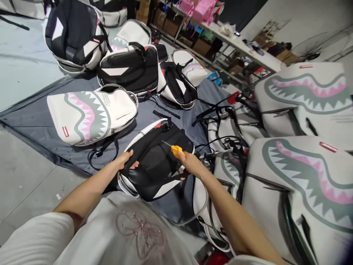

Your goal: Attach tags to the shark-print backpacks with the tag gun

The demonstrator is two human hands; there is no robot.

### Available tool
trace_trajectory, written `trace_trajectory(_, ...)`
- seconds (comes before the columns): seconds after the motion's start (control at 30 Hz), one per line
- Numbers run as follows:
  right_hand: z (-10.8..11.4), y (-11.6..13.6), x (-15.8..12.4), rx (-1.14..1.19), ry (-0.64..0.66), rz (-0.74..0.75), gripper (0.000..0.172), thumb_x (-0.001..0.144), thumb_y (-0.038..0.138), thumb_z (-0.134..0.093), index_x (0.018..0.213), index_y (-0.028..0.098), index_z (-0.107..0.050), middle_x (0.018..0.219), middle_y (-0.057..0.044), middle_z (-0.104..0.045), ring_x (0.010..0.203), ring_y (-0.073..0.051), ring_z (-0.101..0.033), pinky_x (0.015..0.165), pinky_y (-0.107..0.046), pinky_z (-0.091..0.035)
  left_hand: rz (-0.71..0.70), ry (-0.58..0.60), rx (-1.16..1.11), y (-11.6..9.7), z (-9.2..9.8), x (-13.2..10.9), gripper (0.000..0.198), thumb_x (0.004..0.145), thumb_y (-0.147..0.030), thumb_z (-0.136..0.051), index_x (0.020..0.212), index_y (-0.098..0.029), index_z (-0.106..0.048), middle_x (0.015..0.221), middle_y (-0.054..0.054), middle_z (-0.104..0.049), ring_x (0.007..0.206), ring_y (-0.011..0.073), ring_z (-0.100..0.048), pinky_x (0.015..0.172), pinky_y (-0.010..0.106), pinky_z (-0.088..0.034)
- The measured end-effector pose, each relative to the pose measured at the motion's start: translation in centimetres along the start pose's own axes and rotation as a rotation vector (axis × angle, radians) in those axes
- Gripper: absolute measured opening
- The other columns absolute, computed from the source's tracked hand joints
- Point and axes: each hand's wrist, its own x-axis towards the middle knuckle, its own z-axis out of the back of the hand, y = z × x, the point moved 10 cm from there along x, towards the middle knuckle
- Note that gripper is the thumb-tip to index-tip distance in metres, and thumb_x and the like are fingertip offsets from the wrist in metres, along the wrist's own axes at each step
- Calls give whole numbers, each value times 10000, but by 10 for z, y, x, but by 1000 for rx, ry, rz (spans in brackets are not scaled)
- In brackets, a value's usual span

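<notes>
A black and white backpack [154,162] lies back side up on the dark sheet [30,110] before me. My left hand [128,161] grips a black strap at its left side, the fingers curled under the strap. Over the right part of the backpack, my right hand [186,160] is closed on an orange-handled tool [177,151]. Its thin metal end points up and left above the black back panel. Whether this is a pair of snips or another tool, I cannot tell.
A white backpack with a shark-mouth print [88,116] lies at the left. Several black and white backpacks [132,70] stand behind. Large shark-print backpacks [300,184] crowd the right side. A long table [245,48] holds pink bags [202,11] at the back.
</notes>
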Motion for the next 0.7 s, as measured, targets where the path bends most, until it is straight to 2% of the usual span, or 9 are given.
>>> trace_trajectory(0.1,5,6,-5,-10,81,20,494,971,535,-392,838,148,-668,573,-25,-602,517,-152,-539,534,-241,-373,-17,-22,75,-3,0,1,518,1011,-482,-279,1021,-69,-592,668,139,-698,543,186,-660,528,271,-547)
trace_trajectory(0.2,29,8,-10,-111,-69,-8,464,976,503,-403,887,141,-679,672,-59,-647,613,-172,-589,609,-254,-404,-105,-72,148,-6,-1,-1,428,1010,-471,-331,1095,-110,-544,626,81,-676,492,159,-615,484,240,-498)
trace_trajectory(0.33,24,6,-24,-124,47,6,477,987,495,-380,942,136,-690,657,-52,-638,609,-172,-580,619,-256,-402,-265,-139,274,-12,-8,-6,292,1009,-422,-399,1121,-172,-499,572,-9,-616,420,108,-529,435,187,-397)
trace_trajectory(0.43,35,0,-36,-172,-71,-21,430,991,435,-392,946,123,-685,726,-75,-665,667,-175,-597,630,-249,-397,-321,-142,348,-15,-14,-9,234,1010,-379,-404,1075,-180,-508,560,-24,-593,409,99,-508,430,186,-372)
trace_trajectory(0.53,6,10,-45,-93,152,70,479,985,505,-390,903,138,-686,685,-57,-660,624,-169,-594,604,-242,-398,-342,-143,389,-17,-16,-10,222,1013,-355,-391,1073,-175,-505,548,-28,-580,408,107,-511,433,196,-372)
trace_trajectory(0.57,2,12,-47,-98,170,72,487,988,510,-382,910,137,-684,697,-60,-666,632,-170,-600,605,-241,-399,-349,-148,397,-18,-17,-11,219,1014,-350,-390,1076,-173,-504,546,-29,-577,406,107,-509,431,197,-370)
trace_trajectory(0.67,15,11,-46,-223,-2,10,445,1008,439,-366,977,115,-669,843,-105,-695,753,-187,-628,645,-240,-396,-366,-164,409,-19,-17,-12,204,1009,-336,-413,1083,-168,-501,536,-35,-566,394,100,-493,416,191,-349)
trace_trajectory(0.7,15,12,-47,-240,3,17,445,1012,433,-357,985,116,-667,864,-109,-697,771,-187,-631,648,-239,-392,-365,-161,407,-19,-17,-12,203,1010,-332,-411,1086,-165,-497,532,-34,-568,391,99,-492,411,189,-347)
